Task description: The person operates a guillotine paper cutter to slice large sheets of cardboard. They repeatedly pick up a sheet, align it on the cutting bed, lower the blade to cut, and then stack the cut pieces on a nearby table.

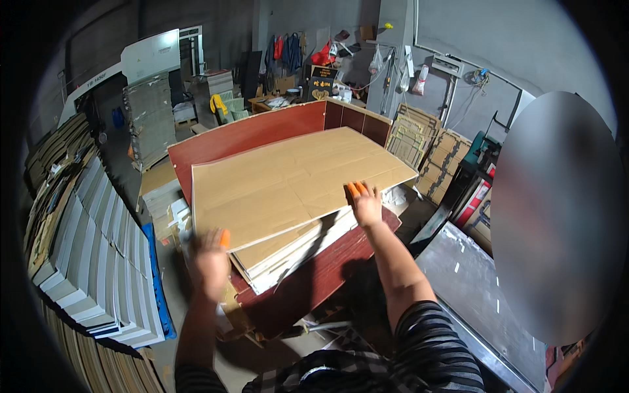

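Observation:
A large brown cardboard sheet (295, 173) with pale edges lies tilted over a stack, its near edge raised above the sheets below. My right hand (367, 206) grips this near edge toward the right, with orange covers on the fingertips over the top face. At the near left corner is my left hand (213, 262), blurred, with an orange cover on one fingertip by the edge. Whether its fingers close on the sheet I cannot make out. Beneath lie more white-edged sheets (308, 245) on a dark red board (327, 285).
Red upright panels (249, 134) border the stack's far side. Tall piles of grey-white board (98, 255) stand at left. A metal-topped table (475, 278) is at right, beside a blurred area. Framed boards (442, 164) lean at the back wall, near a cluttered desk (268, 103).

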The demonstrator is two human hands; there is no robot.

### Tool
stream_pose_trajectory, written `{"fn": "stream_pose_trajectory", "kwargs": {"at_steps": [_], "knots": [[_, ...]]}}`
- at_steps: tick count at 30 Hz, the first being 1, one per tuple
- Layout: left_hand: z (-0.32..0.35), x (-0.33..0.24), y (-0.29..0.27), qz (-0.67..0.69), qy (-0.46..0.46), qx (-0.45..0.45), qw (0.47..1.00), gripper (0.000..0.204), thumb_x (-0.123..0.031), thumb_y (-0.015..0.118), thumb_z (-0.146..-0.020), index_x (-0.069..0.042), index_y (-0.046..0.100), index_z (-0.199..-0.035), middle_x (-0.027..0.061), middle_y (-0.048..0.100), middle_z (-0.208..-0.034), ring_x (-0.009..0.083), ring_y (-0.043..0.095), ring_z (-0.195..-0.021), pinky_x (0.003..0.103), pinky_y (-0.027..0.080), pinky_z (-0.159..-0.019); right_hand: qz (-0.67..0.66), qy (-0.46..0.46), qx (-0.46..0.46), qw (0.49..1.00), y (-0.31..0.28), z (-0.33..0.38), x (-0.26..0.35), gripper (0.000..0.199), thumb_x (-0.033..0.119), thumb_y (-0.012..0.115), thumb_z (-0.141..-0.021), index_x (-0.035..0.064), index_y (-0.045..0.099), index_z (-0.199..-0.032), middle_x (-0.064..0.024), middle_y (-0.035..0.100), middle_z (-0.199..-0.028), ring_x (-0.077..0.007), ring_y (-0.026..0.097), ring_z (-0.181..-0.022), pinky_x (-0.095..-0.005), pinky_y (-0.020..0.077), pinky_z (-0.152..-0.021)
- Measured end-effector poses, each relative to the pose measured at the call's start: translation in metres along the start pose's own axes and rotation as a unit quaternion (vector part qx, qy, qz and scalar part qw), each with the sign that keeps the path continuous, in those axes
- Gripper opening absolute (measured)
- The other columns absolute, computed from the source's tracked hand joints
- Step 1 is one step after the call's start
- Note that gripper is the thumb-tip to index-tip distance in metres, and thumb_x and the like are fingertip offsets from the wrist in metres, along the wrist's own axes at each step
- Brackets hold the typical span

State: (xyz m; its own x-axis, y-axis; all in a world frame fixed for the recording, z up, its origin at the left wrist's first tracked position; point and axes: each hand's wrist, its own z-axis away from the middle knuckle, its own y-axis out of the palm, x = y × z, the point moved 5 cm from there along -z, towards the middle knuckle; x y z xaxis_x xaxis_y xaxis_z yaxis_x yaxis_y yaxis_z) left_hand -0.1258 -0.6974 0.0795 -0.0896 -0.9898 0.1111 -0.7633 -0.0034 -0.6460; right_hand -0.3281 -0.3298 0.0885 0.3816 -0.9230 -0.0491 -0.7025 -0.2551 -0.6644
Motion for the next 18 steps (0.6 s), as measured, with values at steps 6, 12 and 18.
{"fn": "stream_pose_trajectory", "kwargs": {"at_steps": [6, 12, 18], "knots": [[0.004, -0.069, 0.118, 0.021, -0.071, 0.081, 0.994, 0.026, -0.013, 0.051, -0.089, -0.001, 0.067, -0.106, 0.0138, 0.065, -0.114, 0.0351, 0.055, -0.114, 0.047, 0.038, -0.103, -0.085, 0.019, 0.12, 0.989, 0.016, 0.097, 0.038, 0.039, 0.019, 0.065, -0.082, 0.0063, 0.061, -0.119, -0.0188, 0.058, -0.124, -0.0335, 0.055, -0.115, -0.0481, 0.0388, -0.1], [0.016, -0.062, 0.134, 0.097, -0.087, 0.201, 0.971, 0.046, -0.023, 0.071, -0.075, -0.007, 0.063, -0.118, 0.012, 0.06, -0.124, 0.0324, 0.049, -0.124, 0.044, 0.034, -0.106, -0.298, -0.033, 0.135, 0.945, -0.15, 0.199, 0.059, 0.03, 0.011, 0.071, -0.077, 0.0035, 0.068, -0.107, -0.0191, 0.062, -0.117, -0.0335, 0.062, -0.096, -0.0371, 0.0525, -0.082], [0.009, -0.041, 0.143, 0.168, -0.087, 0.316, 0.93, 0.079, -0.036, 0.078, -0.068, -0.005, 0.049, -0.134, 0.0215, 0.046, -0.138, 0.0381, 0.04, -0.13, 0.043, 0.033, -0.109, -0.071, 0.214, -0.003, 0.974, -0.37, 0.332, -0.082, 0.035, 0.0, 0.067, -0.08, 0.0054, 0.064, -0.114, -0.0169, 0.063, -0.115, -0.0311, 0.063, -0.104, -0.036, 0.0509, -0.089]]}}
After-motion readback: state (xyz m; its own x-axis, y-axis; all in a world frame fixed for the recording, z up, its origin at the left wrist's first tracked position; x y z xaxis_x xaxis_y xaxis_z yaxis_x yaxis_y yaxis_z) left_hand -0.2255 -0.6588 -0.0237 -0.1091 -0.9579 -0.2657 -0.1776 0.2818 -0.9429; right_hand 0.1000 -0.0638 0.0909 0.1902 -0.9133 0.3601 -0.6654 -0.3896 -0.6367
